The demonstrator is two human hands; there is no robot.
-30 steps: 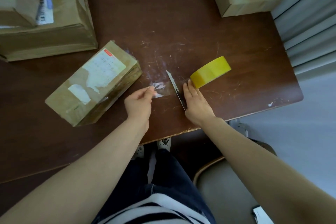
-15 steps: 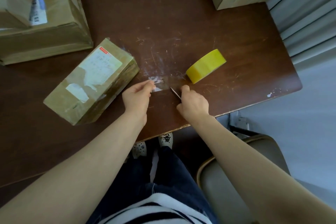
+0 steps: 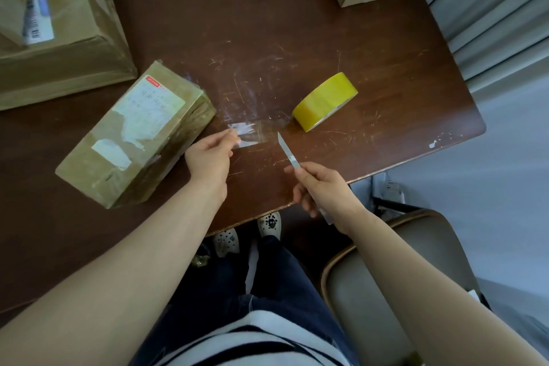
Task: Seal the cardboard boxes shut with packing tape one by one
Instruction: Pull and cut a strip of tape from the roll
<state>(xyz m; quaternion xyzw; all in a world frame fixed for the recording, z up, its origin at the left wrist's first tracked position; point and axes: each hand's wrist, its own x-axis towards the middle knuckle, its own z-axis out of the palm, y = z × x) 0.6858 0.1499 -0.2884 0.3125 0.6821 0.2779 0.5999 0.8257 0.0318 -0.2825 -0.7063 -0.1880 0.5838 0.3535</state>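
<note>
The left hand [image 3: 209, 157] pinches a clear tape strip [image 3: 248, 135] (it stretches right, toward the yellow tape roll [image 3: 325, 101]); the right hand [image 3: 322, 190] grips a knife [image 3: 286, 150]. The labelled cardboard box [image 3: 136, 134] sits left on the bench [image 3: 297, 38].

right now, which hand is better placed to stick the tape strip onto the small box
Left. The left hand pinches the tape strip beside the small box; the right hand grips the knife, farther away.
</note>
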